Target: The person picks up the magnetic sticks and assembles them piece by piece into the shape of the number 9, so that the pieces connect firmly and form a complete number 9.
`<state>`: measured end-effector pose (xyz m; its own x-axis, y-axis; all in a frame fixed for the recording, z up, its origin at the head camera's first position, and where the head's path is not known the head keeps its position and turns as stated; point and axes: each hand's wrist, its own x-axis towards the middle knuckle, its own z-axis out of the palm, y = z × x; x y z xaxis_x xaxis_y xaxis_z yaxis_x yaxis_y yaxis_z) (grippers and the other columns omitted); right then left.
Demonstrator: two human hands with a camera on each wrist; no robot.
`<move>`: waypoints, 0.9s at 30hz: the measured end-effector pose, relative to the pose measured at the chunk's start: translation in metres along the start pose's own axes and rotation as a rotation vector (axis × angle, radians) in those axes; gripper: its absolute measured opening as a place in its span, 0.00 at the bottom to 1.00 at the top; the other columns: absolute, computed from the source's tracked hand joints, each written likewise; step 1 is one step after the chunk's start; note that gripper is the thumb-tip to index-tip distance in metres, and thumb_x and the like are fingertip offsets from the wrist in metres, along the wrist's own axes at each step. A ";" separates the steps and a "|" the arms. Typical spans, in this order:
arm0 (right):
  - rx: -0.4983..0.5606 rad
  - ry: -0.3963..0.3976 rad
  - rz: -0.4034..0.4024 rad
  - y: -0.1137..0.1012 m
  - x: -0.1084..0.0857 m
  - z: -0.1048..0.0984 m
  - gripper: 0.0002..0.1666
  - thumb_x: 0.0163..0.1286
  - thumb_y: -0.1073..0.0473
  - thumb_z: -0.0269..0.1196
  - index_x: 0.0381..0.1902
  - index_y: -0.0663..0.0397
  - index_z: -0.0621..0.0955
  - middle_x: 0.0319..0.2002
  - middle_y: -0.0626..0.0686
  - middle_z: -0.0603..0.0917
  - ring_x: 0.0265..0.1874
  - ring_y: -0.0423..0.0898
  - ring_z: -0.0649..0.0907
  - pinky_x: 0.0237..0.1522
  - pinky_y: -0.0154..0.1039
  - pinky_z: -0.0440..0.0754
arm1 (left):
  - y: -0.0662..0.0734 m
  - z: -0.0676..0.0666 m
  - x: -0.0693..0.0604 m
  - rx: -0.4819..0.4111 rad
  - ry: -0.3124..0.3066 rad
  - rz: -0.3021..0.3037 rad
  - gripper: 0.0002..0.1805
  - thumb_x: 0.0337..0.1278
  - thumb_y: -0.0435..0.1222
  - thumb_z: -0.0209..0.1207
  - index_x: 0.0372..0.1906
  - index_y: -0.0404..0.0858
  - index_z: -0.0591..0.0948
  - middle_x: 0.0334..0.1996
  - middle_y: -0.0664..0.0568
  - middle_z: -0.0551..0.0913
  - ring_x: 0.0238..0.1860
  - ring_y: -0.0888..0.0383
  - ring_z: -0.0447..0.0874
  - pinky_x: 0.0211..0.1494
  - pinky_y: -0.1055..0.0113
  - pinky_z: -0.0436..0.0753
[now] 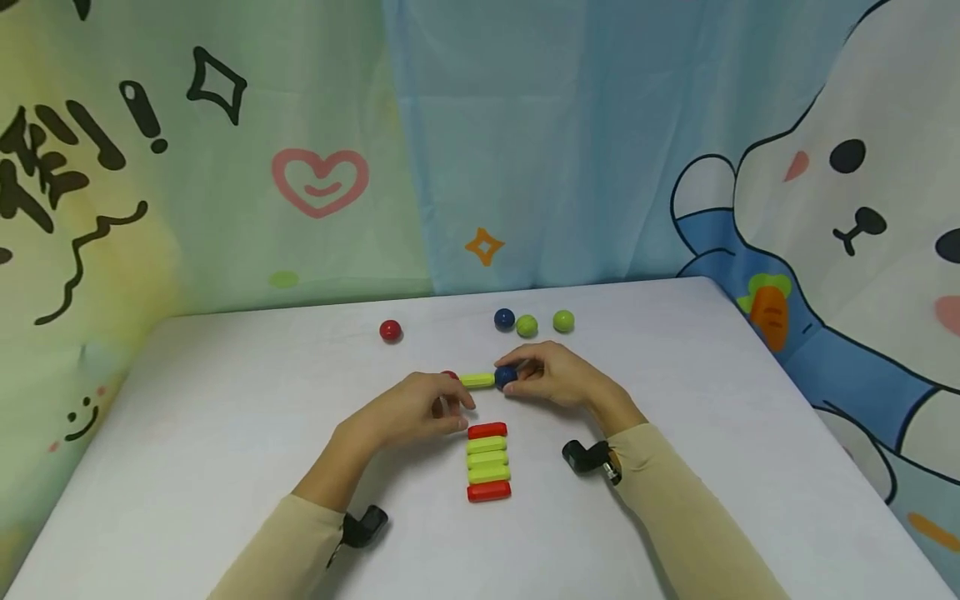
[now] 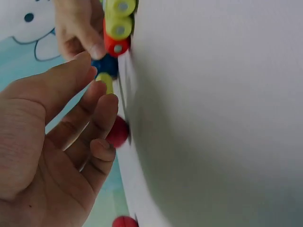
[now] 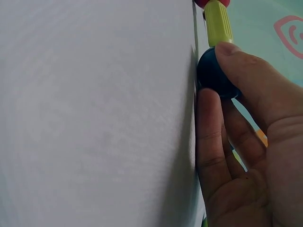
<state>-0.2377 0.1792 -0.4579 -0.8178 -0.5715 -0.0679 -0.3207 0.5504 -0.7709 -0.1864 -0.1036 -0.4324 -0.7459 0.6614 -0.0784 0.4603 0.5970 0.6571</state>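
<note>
My right hand (image 1: 557,374) pinches a dark blue ball (image 3: 214,71) between thumb and fingers. The ball sits at one end of a yellow-green rod (image 1: 477,381); a red ball (image 2: 119,132) is at the rod's other end. In the head view that red ball is mostly hidden behind my left hand (image 1: 416,410). The left hand hovers beside it with loosely bent fingers and nothing between thumb and fingertips. Just in front of the hands lies a row of short rods, with a red rod (image 1: 488,492) at the near end and yellow-green rods (image 1: 487,458) in the middle.
Along the back of the white table (image 1: 225,467) lie another red ball (image 1: 390,331), a blue ball (image 1: 504,319) and two green balls, one green ball (image 1: 527,326) close to the blue one and the other green ball (image 1: 563,321) farther right. A printed curtain (image 1: 555,167) hangs behind.
</note>
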 end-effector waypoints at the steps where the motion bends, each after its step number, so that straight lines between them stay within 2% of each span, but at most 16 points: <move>1: -0.001 0.001 0.000 0.001 0.000 0.000 0.22 0.65 0.57 0.74 0.58 0.47 0.86 0.47 0.46 0.86 0.40 0.44 0.83 0.49 0.39 0.83 | 0.002 0.002 0.002 0.007 -0.004 0.007 0.11 0.65 0.40 0.68 0.50 0.47 0.87 0.36 0.64 0.83 0.36 0.64 0.80 0.44 0.68 0.81; 4: 0.007 -0.006 -0.006 0.003 0.001 0.000 0.23 0.65 0.57 0.74 0.58 0.47 0.86 0.49 0.46 0.86 0.41 0.45 0.83 0.49 0.38 0.83 | 0.007 0.007 0.007 0.006 -0.020 0.026 0.11 0.66 0.40 0.67 0.51 0.47 0.87 0.42 0.63 0.85 0.37 0.65 0.81 0.46 0.69 0.82; 8: 0.016 -0.012 -0.013 0.004 0.002 0.000 0.23 0.65 0.57 0.74 0.58 0.48 0.86 0.50 0.47 0.87 0.41 0.45 0.83 0.49 0.38 0.83 | 0.013 0.011 0.011 0.010 -0.035 0.041 0.10 0.67 0.40 0.66 0.51 0.47 0.87 0.46 0.62 0.86 0.36 0.65 0.81 0.47 0.69 0.81; 16: 0.012 -0.009 -0.009 0.004 0.001 0.000 0.23 0.65 0.57 0.74 0.58 0.48 0.86 0.48 0.47 0.87 0.40 0.44 0.84 0.48 0.38 0.83 | 0.014 0.018 0.017 0.046 -0.046 0.039 0.09 0.68 0.40 0.66 0.50 0.45 0.86 0.41 0.62 0.85 0.34 0.65 0.79 0.44 0.70 0.81; 27: 0.007 0.001 0.004 0.001 0.000 0.000 0.23 0.65 0.56 0.74 0.58 0.47 0.85 0.47 0.47 0.86 0.40 0.45 0.83 0.48 0.40 0.83 | 0.017 0.019 0.015 0.061 -0.074 0.021 0.11 0.67 0.39 0.66 0.52 0.44 0.86 0.41 0.61 0.86 0.36 0.65 0.79 0.46 0.70 0.81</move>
<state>-0.2382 0.1803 -0.4589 -0.8196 -0.5687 -0.0701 -0.3141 0.5482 -0.7751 -0.1809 -0.0754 -0.4366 -0.6992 0.7045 -0.1218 0.5056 0.6077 0.6124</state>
